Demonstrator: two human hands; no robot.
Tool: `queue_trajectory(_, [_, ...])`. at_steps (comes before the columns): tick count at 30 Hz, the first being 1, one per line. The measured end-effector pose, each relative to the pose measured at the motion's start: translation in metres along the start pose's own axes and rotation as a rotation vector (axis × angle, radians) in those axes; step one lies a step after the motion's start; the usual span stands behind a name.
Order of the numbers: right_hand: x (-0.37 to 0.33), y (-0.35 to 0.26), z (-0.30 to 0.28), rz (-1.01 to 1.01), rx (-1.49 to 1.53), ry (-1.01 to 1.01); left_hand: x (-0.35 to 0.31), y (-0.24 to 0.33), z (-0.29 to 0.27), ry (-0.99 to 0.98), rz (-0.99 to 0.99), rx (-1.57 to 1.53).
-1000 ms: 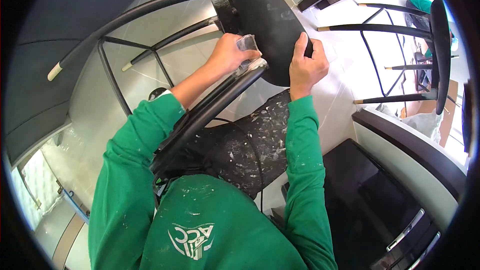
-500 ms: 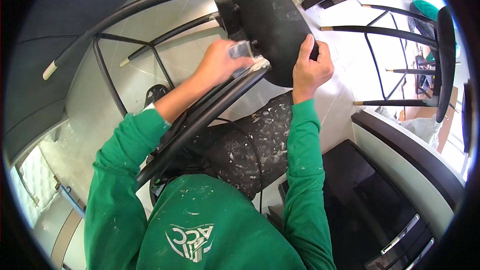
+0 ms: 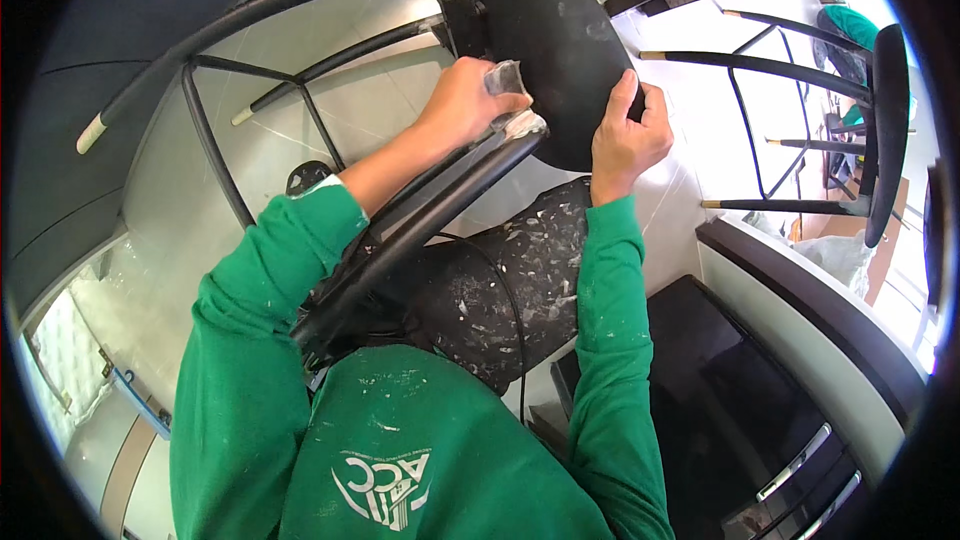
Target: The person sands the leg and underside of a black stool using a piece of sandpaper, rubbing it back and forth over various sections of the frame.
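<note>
A black stool lies tipped over in front of me, its round seat (image 3: 545, 30) toward the far side and its legs pointing left and toward me. My left hand (image 3: 460, 105) pinches a small folded grey sheet (image 3: 507, 77), which looks like sandpaper. It is at the top of the nearest leg (image 3: 430, 215), beside a whitish patch (image 3: 525, 124) where leg meets seat. My right hand (image 3: 633, 140) grips the seat's right rim, thumb on the underside; some of its fingers are hidden behind the edge. The nearest leg passes over my paint-flecked dark trousers (image 3: 500, 290).
Another black stool (image 3: 885, 140) lies on its side at the right, beyond a dark-edged ledge (image 3: 810, 310). A glossy black panel (image 3: 740, 390) is at my lower right. A dark upholstered surface (image 3: 90, 120) fills the left. Far right, a person in green (image 3: 850, 25) is partly visible.
My left hand has moved slightly right and up with the grey sheet, closer to the seat. The stool has shifted slightly. My right hand keeps its grip on the rim.
</note>
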State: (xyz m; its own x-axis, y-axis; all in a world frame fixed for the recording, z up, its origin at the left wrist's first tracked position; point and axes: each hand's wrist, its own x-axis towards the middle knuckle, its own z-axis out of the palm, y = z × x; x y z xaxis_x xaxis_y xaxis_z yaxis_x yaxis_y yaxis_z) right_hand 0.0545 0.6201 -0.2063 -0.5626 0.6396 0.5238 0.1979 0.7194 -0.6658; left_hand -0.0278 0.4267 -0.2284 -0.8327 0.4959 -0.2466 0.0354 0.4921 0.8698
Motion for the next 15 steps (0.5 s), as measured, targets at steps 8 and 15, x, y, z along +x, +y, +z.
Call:
queue_trajectory(8, [-0.003,0.007,-0.002,-0.028,0.001,0.028,-0.057,0.005,-0.066,-0.179,-0.149,-0.152])
queue_trajectory(15, [-0.004,0.008,-0.003,-0.032,-0.001,-0.009,-0.03,0.009,-0.056,-0.136,-0.085,-0.296])
